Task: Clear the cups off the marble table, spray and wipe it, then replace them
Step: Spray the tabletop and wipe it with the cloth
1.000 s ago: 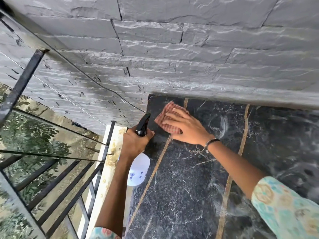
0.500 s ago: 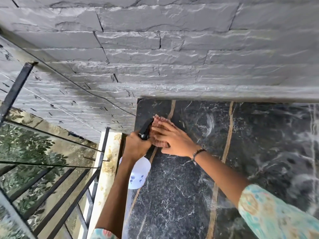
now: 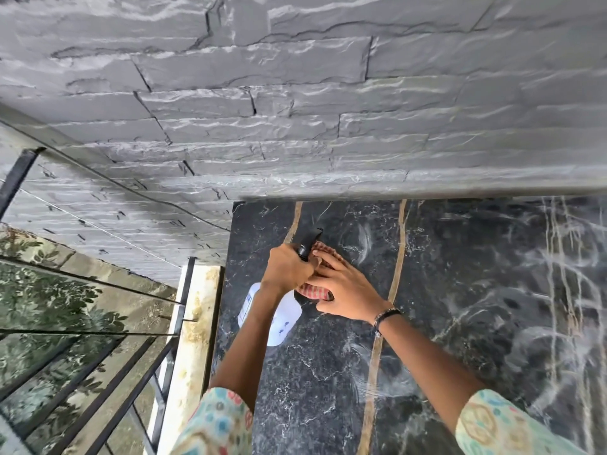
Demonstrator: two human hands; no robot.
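Spray bottle (image 3: pixel 279 320), white, over table's left edge, left grip (image 3: pixel 285 270) curled round its black neck | right grip (image 3: pixel 341 290), fingers spread flat, pressing checked cloth (image 3: pixel 315 290) onto dark marble table (image 3: pixel 460 290) near far-left corner | grey stone wall (image 3: pixel 295 93) behind.

Nothing can be read — the white spray bottle (image 3: pixel 285 321) carries only small, blurred blue marks.

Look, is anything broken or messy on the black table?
Nothing looks broken or spilled. The black marble table shows pale swirly streaks beside the red checked cloth, likely wipe marks. The left hand grips a white spray bottle.
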